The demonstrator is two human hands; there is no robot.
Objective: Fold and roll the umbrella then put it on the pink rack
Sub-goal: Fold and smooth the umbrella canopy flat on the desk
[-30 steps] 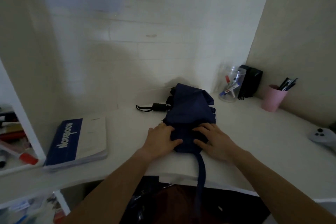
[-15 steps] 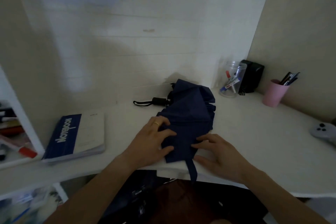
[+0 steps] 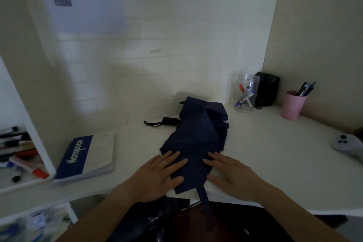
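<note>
A navy blue folding umbrella (image 3: 198, 133) lies on the white desk (image 3: 265, 155), its canopy loosely bunched. Its black handle with a wrist loop (image 3: 169, 121) pokes out to the left at the far end. A closing strap (image 3: 204, 200) hangs over the desk's near edge. My left hand (image 3: 157, 175) lies flat on the near left part of the fabric, fingers spread, a ring on one finger. My right hand (image 3: 229, 175) rests flat, fingertips on the fabric's near right edge. Neither hand grips it. No pink rack is in view.
A blue and white notebook (image 3: 86, 158) lies left on the desk. At the back right stand a clear jar of markers (image 3: 245, 94), a black box (image 3: 266, 88) and a pink cup of pens (image 3: 292, 104). A grey controller (image 3: 347, 143) lies far right. A shelf with markers (image 3: 19, 151) is at left.
Both hands went from bunching the near end of the fabric to lying flat and spread on it. The canopy is pressed flatter and wider near me.
</note>
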